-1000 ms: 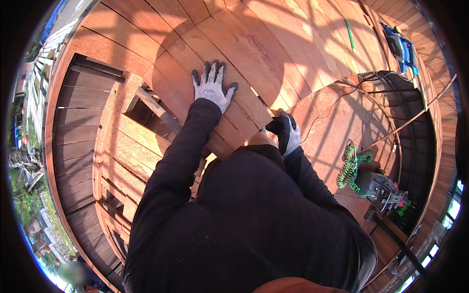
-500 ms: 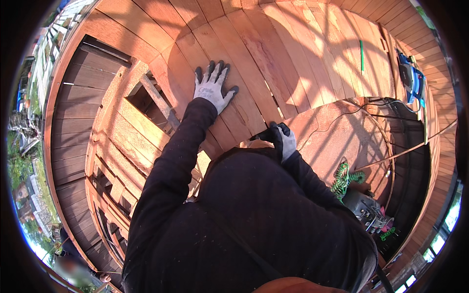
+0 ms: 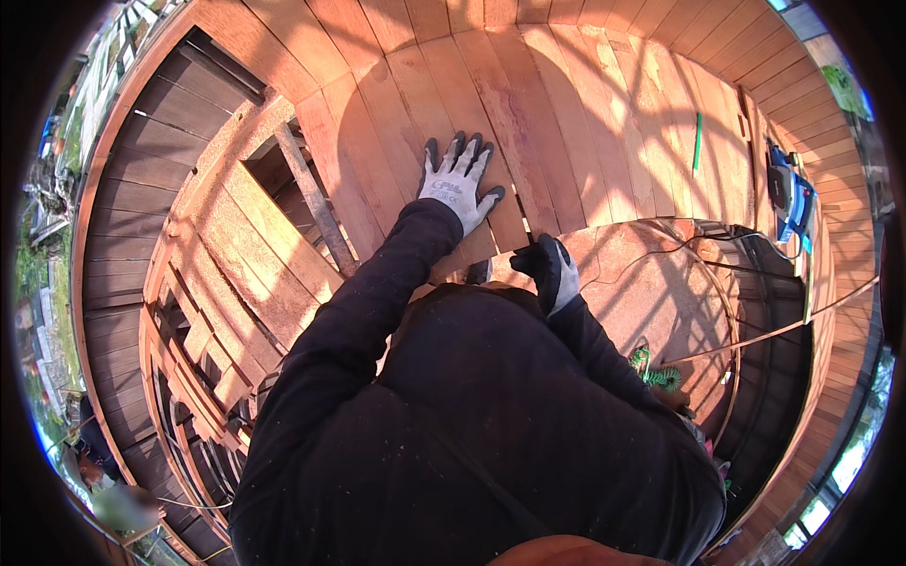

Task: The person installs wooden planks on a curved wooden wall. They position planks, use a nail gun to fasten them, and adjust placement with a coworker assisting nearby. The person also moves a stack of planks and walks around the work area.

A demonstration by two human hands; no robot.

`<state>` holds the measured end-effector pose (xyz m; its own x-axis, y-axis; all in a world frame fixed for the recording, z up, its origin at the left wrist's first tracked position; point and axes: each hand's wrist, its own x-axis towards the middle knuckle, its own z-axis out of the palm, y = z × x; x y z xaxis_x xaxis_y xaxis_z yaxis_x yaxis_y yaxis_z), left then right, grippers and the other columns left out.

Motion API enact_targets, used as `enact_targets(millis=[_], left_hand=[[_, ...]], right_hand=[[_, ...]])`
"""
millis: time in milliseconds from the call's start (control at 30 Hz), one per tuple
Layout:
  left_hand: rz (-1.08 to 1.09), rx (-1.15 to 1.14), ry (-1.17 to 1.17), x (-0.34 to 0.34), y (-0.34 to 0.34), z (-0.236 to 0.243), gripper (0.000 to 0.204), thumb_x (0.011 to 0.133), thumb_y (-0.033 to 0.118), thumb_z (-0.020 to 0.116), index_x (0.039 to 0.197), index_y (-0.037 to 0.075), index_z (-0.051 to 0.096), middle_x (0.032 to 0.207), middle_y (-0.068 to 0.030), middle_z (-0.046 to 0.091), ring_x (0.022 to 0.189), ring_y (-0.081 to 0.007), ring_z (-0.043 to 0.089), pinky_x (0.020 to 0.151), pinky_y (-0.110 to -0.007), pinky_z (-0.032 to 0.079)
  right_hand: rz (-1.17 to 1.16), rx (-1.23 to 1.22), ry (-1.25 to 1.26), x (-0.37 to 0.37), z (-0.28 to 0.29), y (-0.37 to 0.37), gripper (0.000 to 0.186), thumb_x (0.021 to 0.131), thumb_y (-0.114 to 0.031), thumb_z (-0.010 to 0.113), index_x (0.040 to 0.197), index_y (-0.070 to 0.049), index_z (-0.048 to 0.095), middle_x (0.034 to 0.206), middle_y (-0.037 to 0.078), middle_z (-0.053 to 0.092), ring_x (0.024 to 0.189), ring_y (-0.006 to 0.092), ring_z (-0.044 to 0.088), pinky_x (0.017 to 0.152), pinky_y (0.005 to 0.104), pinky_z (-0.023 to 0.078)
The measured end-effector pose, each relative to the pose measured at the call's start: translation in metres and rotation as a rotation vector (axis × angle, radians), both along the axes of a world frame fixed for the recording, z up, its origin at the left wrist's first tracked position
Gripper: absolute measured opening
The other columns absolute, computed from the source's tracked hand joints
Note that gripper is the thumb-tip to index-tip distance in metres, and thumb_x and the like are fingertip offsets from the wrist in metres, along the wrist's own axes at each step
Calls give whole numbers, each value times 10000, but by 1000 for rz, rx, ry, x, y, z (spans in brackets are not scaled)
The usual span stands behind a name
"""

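Note:
My left hand [image 3: 460, 184], in a white glove with dark fingertips, lies flat with fingers spread on the reddish wooden planks [image 3: 392, 132]. Narrow gaps run between some of these boards. At the near ends of the boards, to the right, is my right hand [image 3: 555, 271], gloved the same way. Its fingers are curled together close to the plank edge. Whatever they grip, if anything, is too dark and small to make out.
A blue power tool [image 3: 791, 196] rests at the right, with a green strip [image 3: 698, 141] on the boards before it. Openings between beams [image 3: 316, 198] lie left. A dark cable [image 3: 651, 253] and a green coiled hose [image 3: 663, 379] are lower right. Another person is at lower left.
My left hand, still flat, now rests farther right on the planks and nearer to my right hand. My right hand has drawn back slightly, its fingers more curled. The view has shifted a little.

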<state>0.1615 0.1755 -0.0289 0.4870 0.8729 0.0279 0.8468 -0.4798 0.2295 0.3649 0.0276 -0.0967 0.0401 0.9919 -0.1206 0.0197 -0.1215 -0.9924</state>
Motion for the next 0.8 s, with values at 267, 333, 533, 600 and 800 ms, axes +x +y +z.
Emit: enact_targets(millis=[267,333,533,600,800], left_hand=[[-24,25,10,5,-1,3,663,938,509,464,1511,210,313,1568,-150,258,1464,-339,191,1175,-570,21],[-39,32,40,6,0,5,624,944,504,449,1506,264,324,1571,-153,249,1464,-353,182,1167,-589,17],[-51,30,81,9,0,8,581,946,488,457,1492,328,343,1579,-161,215,1463,-374,162,1161,-605,16],[-52,25,81,9,0,9,582,945,487,460,1492,325,344,1579,-161,214,1464,-372,161,1162,-602,17],[-41,12,63,9,1,4,583,948,511,428,1494,328,339,1582,-150,218,1470,-362,149,1147,-634,-6]], right_hand=[[-72,-385,354,0,31,9,308,1002,-288,520,1052,12,569,939,155,689,878,248,692,812,366,548],[-10,-329,277,2,29,8,315,1004,-294,522,1052,14,569,942,150,688,886,239,693,807,360,551],[-105,-538,431,-2,50,16,328,992,-303,551,1033,22,576,940,147,689,863,230,696,805,354,557],[-73,-440,309,-1,42,13,328,987,-303,559,1026,22,580,940,148,691,855,232,698,803,354,558],[-40,-214,136,6,30,8,341,988,-300,543,1072,30,569,960,177,683,847,275,699,797,366,563]])
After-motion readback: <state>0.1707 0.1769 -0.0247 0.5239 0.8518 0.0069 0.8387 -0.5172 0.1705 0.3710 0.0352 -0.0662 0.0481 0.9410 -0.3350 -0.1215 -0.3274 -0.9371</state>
